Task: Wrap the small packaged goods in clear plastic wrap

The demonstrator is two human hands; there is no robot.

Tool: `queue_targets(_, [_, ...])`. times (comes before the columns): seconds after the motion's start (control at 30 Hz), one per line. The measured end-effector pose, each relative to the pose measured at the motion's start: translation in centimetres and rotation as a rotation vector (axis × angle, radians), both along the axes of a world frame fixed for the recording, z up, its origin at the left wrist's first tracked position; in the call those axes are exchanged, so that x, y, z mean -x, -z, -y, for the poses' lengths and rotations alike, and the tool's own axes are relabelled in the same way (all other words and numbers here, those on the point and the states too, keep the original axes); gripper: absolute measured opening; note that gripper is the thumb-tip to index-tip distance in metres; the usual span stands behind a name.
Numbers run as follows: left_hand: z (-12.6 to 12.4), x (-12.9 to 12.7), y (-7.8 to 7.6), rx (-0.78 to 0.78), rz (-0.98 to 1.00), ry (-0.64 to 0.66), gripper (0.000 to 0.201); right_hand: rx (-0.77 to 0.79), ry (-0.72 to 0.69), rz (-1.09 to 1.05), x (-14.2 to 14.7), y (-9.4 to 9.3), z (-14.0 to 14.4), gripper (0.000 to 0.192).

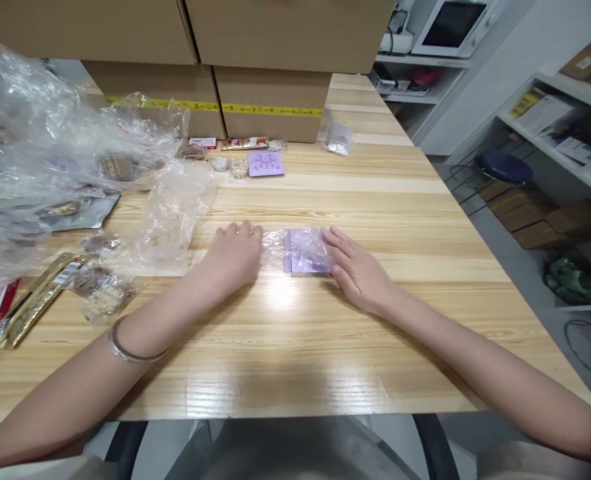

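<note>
Fingers of the left hand [235,257] and right hand [358,270] lay flat, pressing either end of a clear-wrapped purple patterned packet [305,252] at mid-table [325,347]; yellow-taped cartons [270,100] stood behind, print unreadable.

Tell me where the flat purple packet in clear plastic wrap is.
In the head view, the flat purple packet in clear plastic wrap lies mid-table on the light wooden table, between the left hand and right hand.

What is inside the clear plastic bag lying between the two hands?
The clear plastic bag holds a purple patterned packet, seen through the film. The left hand presses the bag's open end; the right hand covers the packet's right edge. Nothing else shows inside.
</note>
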State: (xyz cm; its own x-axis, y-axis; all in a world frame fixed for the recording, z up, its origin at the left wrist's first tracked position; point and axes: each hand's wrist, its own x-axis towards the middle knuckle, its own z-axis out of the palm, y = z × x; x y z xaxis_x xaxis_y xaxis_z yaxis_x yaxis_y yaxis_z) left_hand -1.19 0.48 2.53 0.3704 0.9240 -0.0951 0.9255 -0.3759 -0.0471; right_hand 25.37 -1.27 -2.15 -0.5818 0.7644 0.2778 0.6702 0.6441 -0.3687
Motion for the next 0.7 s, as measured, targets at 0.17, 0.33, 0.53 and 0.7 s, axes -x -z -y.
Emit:
queue_targets(0.17, [-0.1, 0.0, -2.9, -0.044, 0.019, -0.171, 0.033, 0.029, 0.065, -0.032, 2.1, -0.2, -0.6, 0.039])
queue_targets(0.33, [1.3, -3.4, -0.7, -0.183, 0.387, 0.053, 0.037, 0.0, 0.133, -0.08, 2.8, 0.1, -0.6, 0.039])
queue_targets(0.53, [2.7, -5.5, 4.4, -0.185, 0.575, 0.329, 0.05, 0.07, 0.024, -0.114, 2.0, 1.2, -0.1, 0.06])
queue_targets(0.7, [2.7, -4.9, 4.7, -0.06, 0.491, 0.38, 0.067, 0.109, -0.092, -0.156, 0.8, 1.3, 0.1, 0.101])
